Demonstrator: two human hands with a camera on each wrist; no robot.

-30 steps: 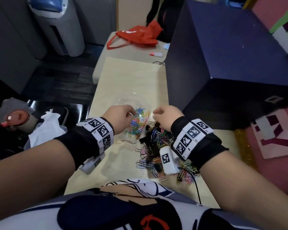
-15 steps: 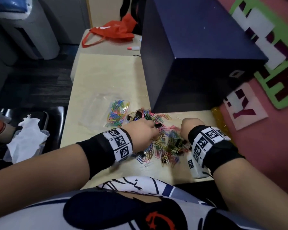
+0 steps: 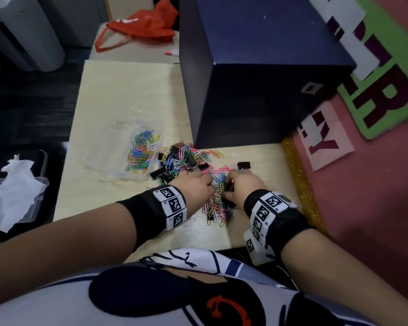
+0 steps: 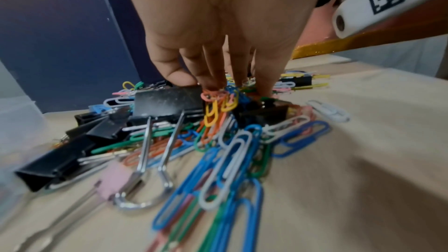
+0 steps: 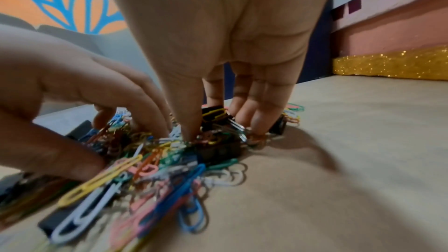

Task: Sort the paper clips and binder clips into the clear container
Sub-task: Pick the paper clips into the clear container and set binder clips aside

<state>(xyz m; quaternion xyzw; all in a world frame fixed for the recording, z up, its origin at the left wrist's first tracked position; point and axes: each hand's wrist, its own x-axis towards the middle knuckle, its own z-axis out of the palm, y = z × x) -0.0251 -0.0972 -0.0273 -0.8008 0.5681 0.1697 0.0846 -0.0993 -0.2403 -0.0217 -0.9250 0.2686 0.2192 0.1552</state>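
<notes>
The head view looks steeply down on the desk [image 3: 132, 95]. Both wrist views sit low and close, somewhat blurred, sharing the clip pile [image 3: 198, 175] [image 4: 218, 141] [image 5: 157, 160].

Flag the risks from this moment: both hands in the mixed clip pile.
1. Left hand and right hand dig into the tangled heap of coloured paper clips; black binder clips could ride along, mixing the sort.
2. The clear plastic container looks light; a bump may spill it.
</notes>
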